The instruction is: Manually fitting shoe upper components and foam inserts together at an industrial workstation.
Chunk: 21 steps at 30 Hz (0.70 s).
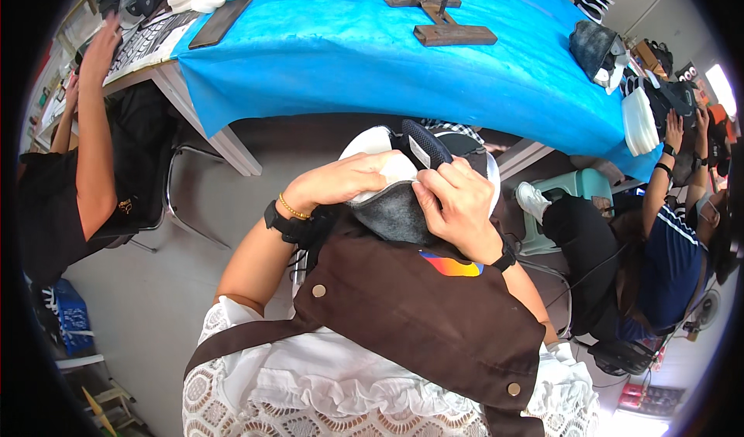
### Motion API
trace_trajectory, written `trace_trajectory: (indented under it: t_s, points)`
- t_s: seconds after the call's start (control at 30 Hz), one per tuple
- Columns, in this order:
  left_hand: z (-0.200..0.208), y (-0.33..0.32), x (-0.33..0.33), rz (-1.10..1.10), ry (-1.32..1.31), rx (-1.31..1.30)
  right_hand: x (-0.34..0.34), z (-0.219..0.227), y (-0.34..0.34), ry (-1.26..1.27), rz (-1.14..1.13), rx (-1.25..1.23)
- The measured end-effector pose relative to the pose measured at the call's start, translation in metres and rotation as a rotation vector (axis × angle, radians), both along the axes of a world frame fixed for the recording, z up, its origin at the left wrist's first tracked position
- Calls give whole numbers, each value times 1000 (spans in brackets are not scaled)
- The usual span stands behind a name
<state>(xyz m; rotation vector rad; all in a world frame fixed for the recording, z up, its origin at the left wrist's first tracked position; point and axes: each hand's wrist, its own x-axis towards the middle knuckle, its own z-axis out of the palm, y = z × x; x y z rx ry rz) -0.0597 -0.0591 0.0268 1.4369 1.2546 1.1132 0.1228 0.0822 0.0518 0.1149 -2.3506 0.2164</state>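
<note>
One left hand [349,180] and one right hand [457,203] with one grey-and-white cap [391,216], two black wristbands [277,224] at their wrists, one gold bead bracelet [293,210], one brown apron [403,301], two metal snaps [318,290], two co-workers [674,259], one blue table cover [372,65], one wooden stand [455,36], one dark board [221,23]; stacked white pads [640,119], too overlapped to count.

No wording is legible: the white label [419,155] on the dark mesh strip [438,147] at the cap [394,214] is too small to read, as is the gold mark [124,205] on black fabric [143,154] at left.
</note>
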Motion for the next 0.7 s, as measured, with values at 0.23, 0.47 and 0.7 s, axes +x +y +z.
trace_trajectory:
  t_s: [0.23, 0.47, 0.7]
  points:
    - [-4, -2, 1, -24, -64, 10, -2, -4, -1, 61, 20, -37]
    - [-19, -4, 4, 131, 11, 77, 5, -6, 0, 78, 31, 40]
    - [-16, 1, 9, 142, -422, -235, 5, -7, 2, 96, 118, 56]
